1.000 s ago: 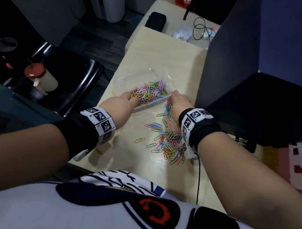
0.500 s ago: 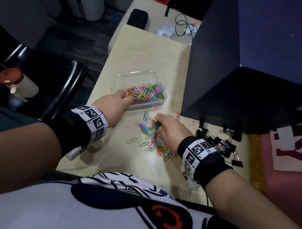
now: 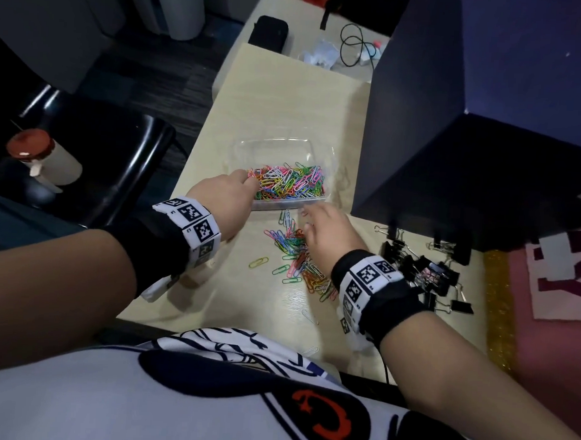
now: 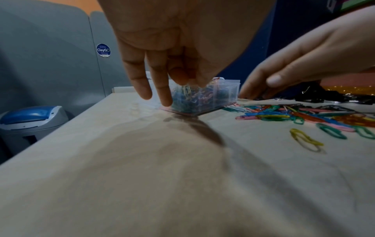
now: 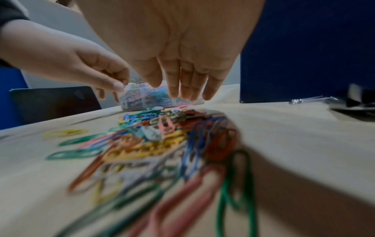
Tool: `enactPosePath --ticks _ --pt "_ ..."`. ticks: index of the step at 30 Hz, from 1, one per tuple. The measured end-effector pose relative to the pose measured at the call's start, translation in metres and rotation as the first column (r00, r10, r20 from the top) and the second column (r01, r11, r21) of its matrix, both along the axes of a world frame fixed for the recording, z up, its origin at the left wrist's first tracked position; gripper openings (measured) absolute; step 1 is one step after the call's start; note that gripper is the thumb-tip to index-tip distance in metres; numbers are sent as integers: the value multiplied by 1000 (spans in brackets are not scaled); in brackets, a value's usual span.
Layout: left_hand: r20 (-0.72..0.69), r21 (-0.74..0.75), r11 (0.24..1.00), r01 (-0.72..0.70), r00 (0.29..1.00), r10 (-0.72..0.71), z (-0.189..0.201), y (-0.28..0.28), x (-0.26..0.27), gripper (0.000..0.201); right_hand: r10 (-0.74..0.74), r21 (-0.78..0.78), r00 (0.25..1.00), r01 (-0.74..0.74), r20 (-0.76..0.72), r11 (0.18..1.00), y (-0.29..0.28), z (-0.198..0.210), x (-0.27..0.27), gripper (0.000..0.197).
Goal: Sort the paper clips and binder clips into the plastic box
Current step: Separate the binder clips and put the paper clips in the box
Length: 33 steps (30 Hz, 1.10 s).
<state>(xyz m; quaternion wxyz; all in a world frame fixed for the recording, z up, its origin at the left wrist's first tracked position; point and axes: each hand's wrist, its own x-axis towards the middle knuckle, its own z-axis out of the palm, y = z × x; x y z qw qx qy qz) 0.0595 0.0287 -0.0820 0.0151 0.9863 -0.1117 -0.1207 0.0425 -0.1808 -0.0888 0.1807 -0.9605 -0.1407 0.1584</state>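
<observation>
My box at twelve o'clock holds many paper clips; a loose heap and the binder clips at three o'clock remain. My left hand steadies the box, fingers loosely bent; my right hand hovers, fingers straight, holding nothing.

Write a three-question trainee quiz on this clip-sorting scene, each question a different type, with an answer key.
1. True or false: the black binder clips already lie in the plastic box.
2. Multiple choice: the left hand is (a) lifting the box, (b) touching the box's near left corner, (c) holding a binder clip.
3. Fill in: the right hand, fingers straight, is over the loose pile of coloured ____ clips.

Key: 1 false, they lie on the table; 2 b; 3 paper.
</observation>
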Motion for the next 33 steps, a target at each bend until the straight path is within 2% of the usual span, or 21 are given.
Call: enactPosePath --ticks 4,9,12,15,17,19,23,26,28,29,31,33 --pt "35 -8 1000 23 999 -23 -4 2 1 12 48 -82 995 -55 -90 995 1 -1 4 44" --pt "34 -50 998 31 999 -30 -3 4 2 12 148 -59 981 -156 -127 986 -6 -1 -16 38" --pt "70 -74 996 55 996 -50 5 -3 -1 15 22 -29 991 -26 -135 999 -15 10 -15 39" --pt "90 -182 976 119 991 -104 8 -15 -13 25 -154 -128 971 132 -183 983 -27 22 -10 49" --pt "44 -220 957 190 982 -185 2 -25 -18 35 -234 -245 934 168 -270 955 -31 27 -9 53" --pt "-43 -183 956 230 969 -242 -5 -34 -18 48 -283 -306 899 181 -334 935 -30 30 -12 51" --pt "-153 -82 948 309 936 -318 -11 -45 -20 48 -174 -275 931 84 -321 958 -24 24 -21 65" --pt "-208 -106 920 376 897 -391 -11 -44 -26 49 -165 -276 928 72 -333 958 -22 22 -24 55" --pt "-229 -146 923 356 896 -381 -6 -39 -26 58 -224 -334 911 103 -345 937 -25 23 -23 50" --pt "-242 -151 929 337 899 -365 -3 -36 -25 66 -241 -381 904 96 -353 920 -25 23 -23 54" --pt "-289 -91 949 302 904 -315 3 -29 -21 86 -275 -462 882 75 -383 884 -26 19 -27 69" --pt "-329 3 963 271 909 -255 6 -23 -19 102 -309 -484 872 97 -381 869 -23 18 -34 73"
